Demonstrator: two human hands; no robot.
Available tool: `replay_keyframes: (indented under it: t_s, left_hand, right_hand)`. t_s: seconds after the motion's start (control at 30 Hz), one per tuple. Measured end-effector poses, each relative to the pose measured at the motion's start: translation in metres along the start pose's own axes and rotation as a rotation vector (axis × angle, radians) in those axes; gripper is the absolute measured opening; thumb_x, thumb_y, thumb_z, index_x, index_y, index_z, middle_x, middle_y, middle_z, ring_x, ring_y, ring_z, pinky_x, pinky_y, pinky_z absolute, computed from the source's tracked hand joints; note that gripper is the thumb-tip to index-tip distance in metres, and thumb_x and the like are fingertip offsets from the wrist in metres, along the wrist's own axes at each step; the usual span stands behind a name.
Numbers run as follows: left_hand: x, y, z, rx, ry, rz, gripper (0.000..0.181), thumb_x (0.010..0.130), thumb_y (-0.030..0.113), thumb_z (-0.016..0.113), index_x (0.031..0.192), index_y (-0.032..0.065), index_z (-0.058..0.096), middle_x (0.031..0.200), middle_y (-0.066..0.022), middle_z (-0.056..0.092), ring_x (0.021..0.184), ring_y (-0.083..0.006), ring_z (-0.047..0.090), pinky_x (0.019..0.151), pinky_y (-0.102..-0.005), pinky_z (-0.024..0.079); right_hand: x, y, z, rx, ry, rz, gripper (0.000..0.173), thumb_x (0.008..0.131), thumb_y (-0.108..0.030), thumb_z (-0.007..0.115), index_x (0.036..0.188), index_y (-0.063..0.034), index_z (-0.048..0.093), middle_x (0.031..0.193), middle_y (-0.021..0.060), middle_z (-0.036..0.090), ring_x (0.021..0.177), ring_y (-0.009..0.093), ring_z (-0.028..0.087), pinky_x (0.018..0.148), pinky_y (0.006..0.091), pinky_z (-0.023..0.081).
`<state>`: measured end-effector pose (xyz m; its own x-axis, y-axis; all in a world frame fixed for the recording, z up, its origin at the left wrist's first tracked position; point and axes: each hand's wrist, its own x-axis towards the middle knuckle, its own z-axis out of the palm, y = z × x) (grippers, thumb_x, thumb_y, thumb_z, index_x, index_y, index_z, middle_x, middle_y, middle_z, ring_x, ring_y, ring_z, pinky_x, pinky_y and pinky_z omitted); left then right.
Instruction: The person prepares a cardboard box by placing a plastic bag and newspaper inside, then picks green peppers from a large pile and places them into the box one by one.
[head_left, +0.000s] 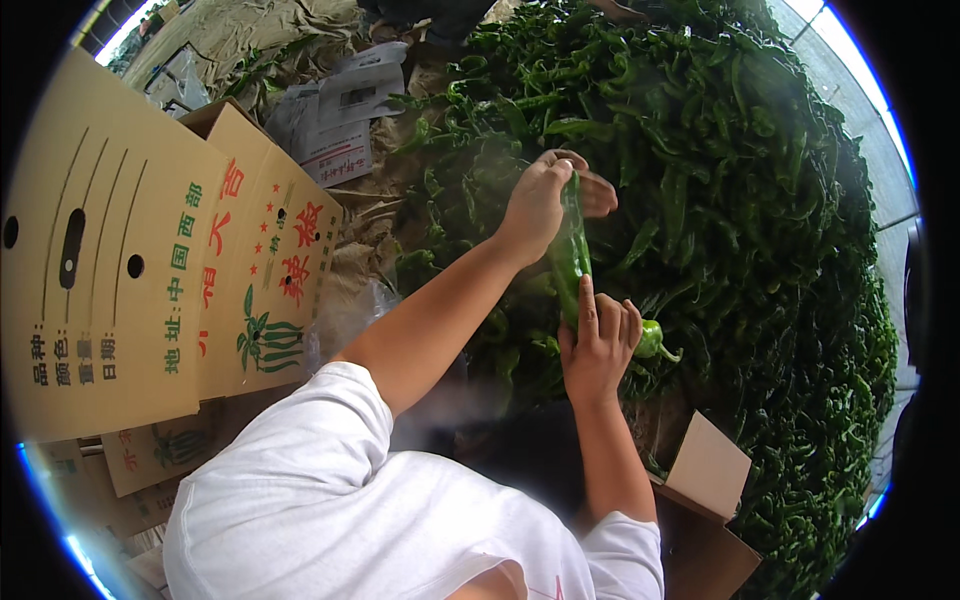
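A long, glossy green pepper (576, 232) stretches between my two hands above a large heap of green peppers (675, 127). My left hand (541, 201) grips its narrow upper end, thumb on top and the other fingers spread behind. Lower down, my right hand (600, 349) holds the pepper's lower part, with the index finger laid straight along its skin. A lighter green stem end (651, 341) with a curled stalk sticks out to the right of my right hand. Whether it belongs to the same pepper or a second one is hidden by the fingers.
Printed cardboard boxes (165, 247) stand at my left, bearing writing and pepper drawings. Printed paper sheets (341, 112) lie on crumpled brown sheeting (367, 232) beyond them. An open cardboard box (705, 469) is near my right elbow. Dark clothing shows at the top edge.
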<state>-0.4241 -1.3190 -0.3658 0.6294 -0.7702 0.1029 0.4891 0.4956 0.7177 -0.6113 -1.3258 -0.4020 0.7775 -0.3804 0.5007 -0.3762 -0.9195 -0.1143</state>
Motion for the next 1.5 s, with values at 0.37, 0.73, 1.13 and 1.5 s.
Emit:
replay_keyframes:
  t_s: [0.37,0.73,1.13,1.5]
  left_hand:
    - [-0.023,0.053,-0.027,-0.348,-0.15,-0.421,0.035,0.095,0.032,0.046,0.094,-0.0009,0.056,0.09,-0.0178,0.063,0.089,-0.0305,0.063,0.083,-0.0434,0.051]
    - [-0.08,0.036,0.009,0.13,-0.235,-0.147,0.037,0.094,0.038,0.047,0.094,0.0012,0.05,0.084,-0.0131,0.062,0.078,-0.022,0.065,0.062,-0.0324,0.054]
    - [-0.059,0.048,-0.008,-0.02,0.081,-0.427,0.037,0.097,0.029,0.038,0.086,-0.0016,0.055,0.085,-0.016,0.062,0.079,-0.0262,0.061,0.072,-0.0355,0.051]
    - [-0.087,0.006,0.02,0.171,-0.23,-0.104,0.024,0.092,0.015,0.054,0.106,0.002,0.04,0.097,-0.0145,0.059,0.09,-0.0227,0.062,0.078,-0.0349,0.053]
  right_hand:
    - [-0.024,-0.041,-0.008,0.495,0.051,0.108,0.058,0.072,-0.015,0.07,0.127,-0.0088,0.051,0.098,0.0068,0.055,0.093,0.021,0.053,0.094,0.0376,0.035]
    - [-0.038,-0.044,0.005,1.937,0.054,0.558,0.05,0.08,-0.026,0.065,0.12,-0.002,0.048,0.101,0.0057,0.058,0.088,0.016,0.058,0.077,0.0296,0.047]
    - [-0.037,-0.045,0.018,1.681,0.0,0.517,0.044,0.084,-0.02,0.062,0.12,0.0012,0.048,0.101,0.0041,0.058,0.09,0.013,0.055,0.086,0.0277,0.042]
    - [-0.029,-0.04,0.023,2.066,0.013,0.611,0.039,0.085,-0.041,0.054,0.099,-0.0056,0.049,0.078,0.0014,0.046,0.073,0.014,0.044,0.071,0.0291,0.038]
